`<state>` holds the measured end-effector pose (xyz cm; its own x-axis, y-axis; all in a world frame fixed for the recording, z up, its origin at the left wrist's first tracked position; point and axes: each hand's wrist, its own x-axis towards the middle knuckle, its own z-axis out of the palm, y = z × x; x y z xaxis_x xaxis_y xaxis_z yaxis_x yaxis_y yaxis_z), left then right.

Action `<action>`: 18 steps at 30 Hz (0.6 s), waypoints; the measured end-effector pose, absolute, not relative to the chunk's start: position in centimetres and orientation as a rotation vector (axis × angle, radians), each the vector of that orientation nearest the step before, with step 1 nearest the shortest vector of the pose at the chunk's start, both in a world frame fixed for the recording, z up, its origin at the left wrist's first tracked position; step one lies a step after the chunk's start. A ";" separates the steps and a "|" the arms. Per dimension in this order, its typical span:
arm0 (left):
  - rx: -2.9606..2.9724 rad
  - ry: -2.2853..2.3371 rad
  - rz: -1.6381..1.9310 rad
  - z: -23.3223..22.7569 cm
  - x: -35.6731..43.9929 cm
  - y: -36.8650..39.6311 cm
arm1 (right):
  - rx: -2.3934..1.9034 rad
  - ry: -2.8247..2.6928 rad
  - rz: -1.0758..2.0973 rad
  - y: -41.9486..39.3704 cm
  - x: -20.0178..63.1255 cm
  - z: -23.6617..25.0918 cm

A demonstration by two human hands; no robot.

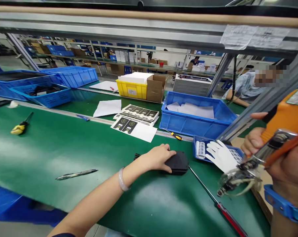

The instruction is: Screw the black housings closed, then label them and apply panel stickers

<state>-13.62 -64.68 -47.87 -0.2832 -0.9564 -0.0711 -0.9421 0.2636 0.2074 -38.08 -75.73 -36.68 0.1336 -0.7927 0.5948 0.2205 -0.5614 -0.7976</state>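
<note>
My left hand (161, 158) grips a flat black case (178, 163) on the green bench, its thumb on the near edge and fingers over the top. Black bristle-like ends (137, 156) show behind my wrist. Close to the camera on the right, my right hand (287, 161) is wrapped round an orange power tool (284, 115), which looks like an electric screwdriver. The tool has a metal lever and a clear, loose piece about its tip, held above the bench. A long screwdriver (225, 210) with a red handle lies between my hands, its shaft end beside the case.
Printed label sheets (136, 126) lie beyond my left hand, near a blue bin (188, 121) of paper. A small blue tray (197, 148) carries label rolls and a white glove (220, 154). A pen (76, 174) and yellow screwdriver (19, 128) lie left. A co-worker (248, 84) sits beyond the frame post.
</note>
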 end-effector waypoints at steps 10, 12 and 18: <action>1.962 -2.061 -0.179 -51.5 -4.4 -65.6 | -1.531 0.540 -1.577 -73.9 -30.6 -38.6; 1.981 -2.037 -0.188 -52.9 -4.0 -65.5 | -1.519 0.516 -1.640 -73.8 -29.9 -39.5; 1.733 -2.024 -0.203 -53.8 -8.1 -63.4 | -1.528 0.563 -1.592 -73.4 -29.7 -41.4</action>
<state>-8.08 -63.41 -53.81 -0.0963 -0.9637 0.2489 -0.8950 0.1933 0.4019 -29.72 -73.44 -41.39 0.0933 -0.8056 0.5851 0.2583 -0.5479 -0.7957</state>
